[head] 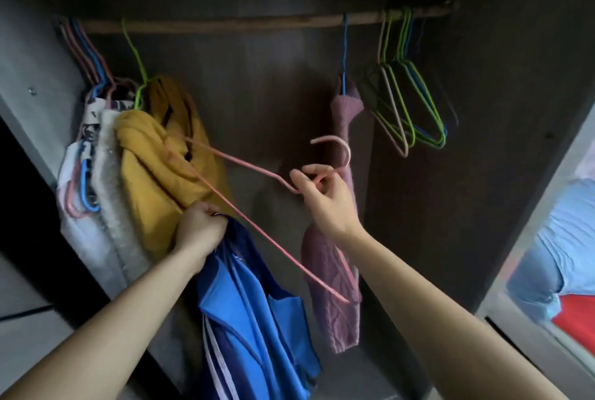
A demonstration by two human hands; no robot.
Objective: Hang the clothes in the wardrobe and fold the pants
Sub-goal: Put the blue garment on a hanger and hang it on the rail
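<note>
My left hand (201, 228) grips the top of a blue jacket (254, 309) with white stripes, which hangs down in front of the open wardrobe. My right hand (325, 196) pinches the neck of a pink wire hanger (244, 171), just below its hook. The hanger is tilted, and its long bar runs down to the right across the jacket. On the wooden rail (257, 23) hang a mustard yellow garment (161, 167) on a green hanger and a pink knitted sweater (335, 287) on a blue hanger.
Several light-coloured clothes (96, 200) hang packed at the rail's left end. A bunch of bare wire hangers (409, 103) hangs at the right end. The wardrobe's side panel (35, 84) stands at left. At the right edge lie blue and red fabrics (560, 264).
</note>
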